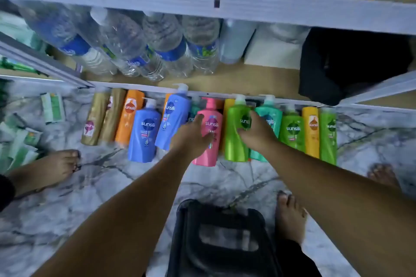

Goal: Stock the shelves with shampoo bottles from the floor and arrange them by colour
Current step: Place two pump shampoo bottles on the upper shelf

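While its fingers (200, 118) lay spread and flat, the left hand (191, 136) rested on the pink bottle (208, 139), pressing rather than clasping. The right hand (256, 130), fingers curled, wrapped the upper body of the green bottle (235, 135) at 3 o'clock of the pink. Both lay on the marble floor (90, 186) in a row with blue bottles (146, 128) at 9 o'clock and more green ones at 3. Water bottles (126, 42) filled the shelf (225, 81) at 12 o'clock. Judging by size, the pump bottles looked heavy and stiff, their plastic glossy and likely slippery; a grip round the waist, not the pump, seemed safest.
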### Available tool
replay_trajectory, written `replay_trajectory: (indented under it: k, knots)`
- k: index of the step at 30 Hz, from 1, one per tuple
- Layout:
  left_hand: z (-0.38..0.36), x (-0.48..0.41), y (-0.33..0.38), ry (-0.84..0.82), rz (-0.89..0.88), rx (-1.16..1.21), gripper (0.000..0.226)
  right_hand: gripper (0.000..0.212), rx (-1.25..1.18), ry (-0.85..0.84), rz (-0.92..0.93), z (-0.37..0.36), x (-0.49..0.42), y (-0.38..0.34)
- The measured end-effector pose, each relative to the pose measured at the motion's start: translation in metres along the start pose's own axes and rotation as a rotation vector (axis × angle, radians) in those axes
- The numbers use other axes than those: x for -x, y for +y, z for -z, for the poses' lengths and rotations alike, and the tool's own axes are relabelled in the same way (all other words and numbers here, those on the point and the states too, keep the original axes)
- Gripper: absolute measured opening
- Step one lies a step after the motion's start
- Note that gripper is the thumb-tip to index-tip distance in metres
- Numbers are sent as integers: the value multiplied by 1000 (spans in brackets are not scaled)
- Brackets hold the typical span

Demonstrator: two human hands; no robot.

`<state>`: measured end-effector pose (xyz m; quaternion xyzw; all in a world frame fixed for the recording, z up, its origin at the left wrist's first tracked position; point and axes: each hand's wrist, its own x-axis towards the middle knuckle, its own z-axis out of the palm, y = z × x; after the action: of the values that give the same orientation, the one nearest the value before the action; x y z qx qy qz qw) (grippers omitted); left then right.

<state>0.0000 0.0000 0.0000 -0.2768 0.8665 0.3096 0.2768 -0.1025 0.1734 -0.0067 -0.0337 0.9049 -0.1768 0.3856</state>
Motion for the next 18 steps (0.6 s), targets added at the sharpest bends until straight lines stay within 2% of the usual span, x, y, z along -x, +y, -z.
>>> replay_trajectory:
  k: [3, 5, 10, 15, 18]
  knots:
    - [-20, -26, -3, 46, 31, 62, 83, 72, -28, 100, 4, -11, -36, 4]
    - [-30, -39, -4, 29, 64, 47, 93, 71, 24, 84, -26, -15, -52, 1]
    - [-41, -60, -5, 16, 77, 16, 115, 95, -8, 38, -96, -30, -83, 10]
    - [-38, -62, 3, 45, 74, 0, 112, 106, 11, 60, -81, -26, -66, -8]
    - [-38, -59, 3, 88, 79, 50, 101, 101, -30, 14, -56, -29, -62, -10]
